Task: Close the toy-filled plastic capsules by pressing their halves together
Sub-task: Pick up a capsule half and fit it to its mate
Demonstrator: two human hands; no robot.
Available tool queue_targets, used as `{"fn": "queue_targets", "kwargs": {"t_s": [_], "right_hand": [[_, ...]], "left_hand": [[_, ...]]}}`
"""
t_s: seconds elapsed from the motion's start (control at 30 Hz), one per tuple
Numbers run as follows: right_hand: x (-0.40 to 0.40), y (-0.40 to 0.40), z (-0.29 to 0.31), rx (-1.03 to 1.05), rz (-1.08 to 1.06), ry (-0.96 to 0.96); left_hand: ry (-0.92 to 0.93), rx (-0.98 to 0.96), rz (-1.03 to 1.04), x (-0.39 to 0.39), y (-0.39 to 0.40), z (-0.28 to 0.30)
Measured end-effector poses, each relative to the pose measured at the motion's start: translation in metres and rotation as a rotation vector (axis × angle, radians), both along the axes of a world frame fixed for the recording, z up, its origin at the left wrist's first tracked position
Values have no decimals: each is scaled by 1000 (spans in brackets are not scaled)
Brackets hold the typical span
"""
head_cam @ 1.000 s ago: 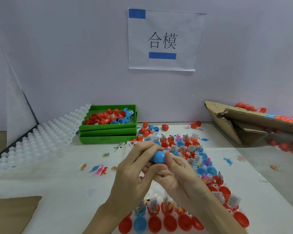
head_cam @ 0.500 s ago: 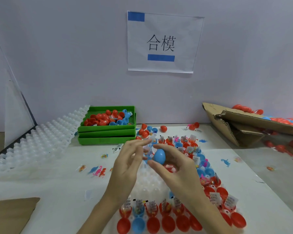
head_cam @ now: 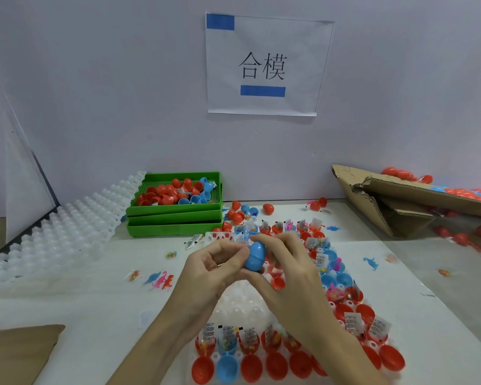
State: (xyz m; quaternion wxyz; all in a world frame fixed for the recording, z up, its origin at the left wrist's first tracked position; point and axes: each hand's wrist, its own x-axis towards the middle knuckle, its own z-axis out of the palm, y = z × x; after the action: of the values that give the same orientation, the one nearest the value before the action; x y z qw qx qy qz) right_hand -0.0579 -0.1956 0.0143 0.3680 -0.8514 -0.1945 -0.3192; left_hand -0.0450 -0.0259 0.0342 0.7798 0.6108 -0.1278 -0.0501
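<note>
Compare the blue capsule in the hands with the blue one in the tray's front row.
The held blue capsule is joined into a whole egg; the front-row blue capsule lies open in two halves. The first is held above the tray, the second sits in it. Both are blue plastic.

Paper sign [head_cam: 267, 65] at 12 o'clock on wall; torn cardboard box [head_cam: 395, 201] at 3; brown cardboard piece [head_cam: 17, 354] at 8 on worktop [head_cam: 67, 301].

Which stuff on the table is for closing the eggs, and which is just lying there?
For the job:
- blue capsule, held by left hand and right hand
- open filled capsules in the white tray

Just lying about:
- green trays
- torn cardboard box
- loose toy dinosaurs
- wall sign
</note>
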Motion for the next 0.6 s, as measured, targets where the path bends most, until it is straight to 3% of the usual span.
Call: {"fn": "queue_targets", "kwargs": {"t_s": [0.2,0.33,0.6], "right_hand": [[-1,0,2,-16,-21,-62],[-2,-1,2,-5,16,37],[-1,-1,6,439,179,174]], "left_hand": [[108,-45,-51,0,-3,0],[60,6,53,-1,-7,-3],[-258,211,265,-6,-8,-1]]}}
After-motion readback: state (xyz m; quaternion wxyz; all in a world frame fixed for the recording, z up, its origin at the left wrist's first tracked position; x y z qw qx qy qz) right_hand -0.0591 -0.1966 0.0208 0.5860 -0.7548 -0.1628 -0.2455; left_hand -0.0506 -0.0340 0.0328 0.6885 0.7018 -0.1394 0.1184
